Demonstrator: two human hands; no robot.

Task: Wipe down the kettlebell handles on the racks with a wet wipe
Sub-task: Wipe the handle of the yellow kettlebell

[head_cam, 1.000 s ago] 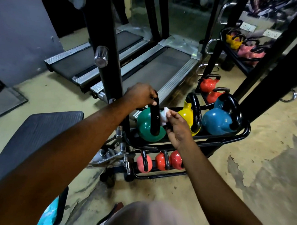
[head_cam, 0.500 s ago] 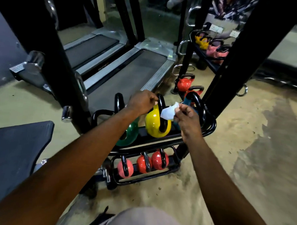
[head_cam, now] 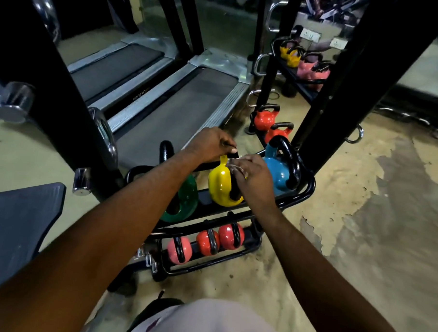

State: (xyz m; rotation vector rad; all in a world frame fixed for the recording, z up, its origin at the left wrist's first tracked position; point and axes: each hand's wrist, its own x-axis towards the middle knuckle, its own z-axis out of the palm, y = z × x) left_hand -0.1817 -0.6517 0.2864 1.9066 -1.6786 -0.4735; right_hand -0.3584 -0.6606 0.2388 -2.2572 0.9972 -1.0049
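Wipe [head_cam: 234, 164] on handle of yellow kettlebell [head_cam: 219, 188], middle of near rack [head_cam: 307, 188], top shelf. Right hand [head_cam: 254, 173] pinches wipe round handle; left hand [head_cam: 211, 144] grips handle top. Judgement: mid-task; blue kettlebell [head_cam: 275, 172], lower reds [head_cam: 207, 242], far rack [head_cam: 300, 84] likely pending.

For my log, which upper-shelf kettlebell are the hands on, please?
The yellow kettlebell, between the green kettlebell and blue kettlebell; left hand grips its handle, right hand holds wipe there.

On the near rack [head_cam: 310, 187] I count three large ones up top: green kettlebell [head_cam: 187, 202], yellow kettlebell [head_cam: 219, 186], blue kettlebell [head_cam: 275, 170]. Three small red kettlebells [head_cam: 204, 241] below, two orange kettlebells [head_cam: 262, 120] beyond. Two treadmills [head_cam: 180, 119]. Left hand [head_cam: 209, 144], right hand [head_cam: 252, 173], one wet wipe [head_cam: 234, 164]. The far rack [head_cam: 299, 86] blurs; no count.
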